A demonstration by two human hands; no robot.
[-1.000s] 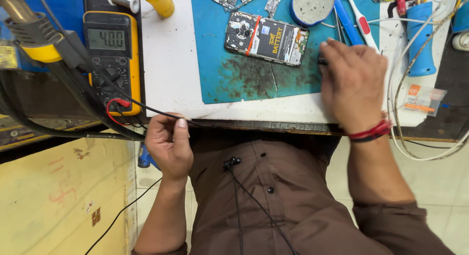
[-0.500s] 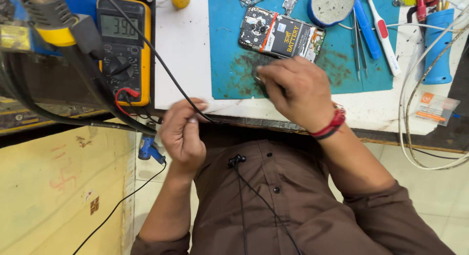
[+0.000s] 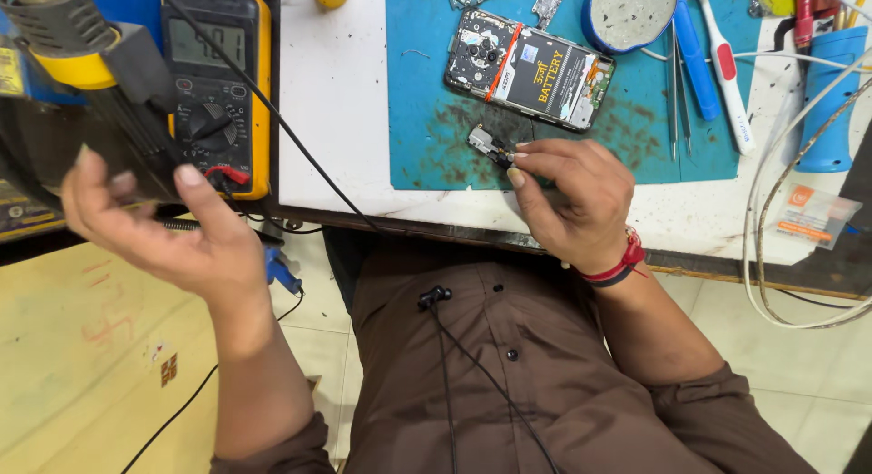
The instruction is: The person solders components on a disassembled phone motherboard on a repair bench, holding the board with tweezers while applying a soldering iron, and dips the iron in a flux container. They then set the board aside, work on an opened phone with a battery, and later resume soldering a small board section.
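Observation:
My right hand [image 3: 572,202] pinches a small metal-and-black circuit part [image 3: 488,143] between thumb and fingertips, just above the blue work mat [image 3: 427,129]. An opened phone [image 3: 527,65] with its battery showing lies on the mat beyond the part. My left hand [image 3: 154,229] is raised off the bench with palm up and fingers spread, holding nothing, close to the black handle of a hot-air tool [image 3: 118,83] and in front of a yellow multimeter [image 3: 218,83].
A black probe lead [image 3: 291,143] runs across the white bench [image 3: 331,102]. A round tin [image 3: 627,15], tweezers [image 3: 672,83], a toothbrush [image 3: 727,74], a blue-handled tool [image 3: 831,93] and white cables [image 3: 772,211] lie at the right. A small packet [image 3: 813,215] sits near the bench edge.
My left hand let go of the black lead and rose to the left, opening beside the hot-air tool. My right hand moved left and picked up the small part.

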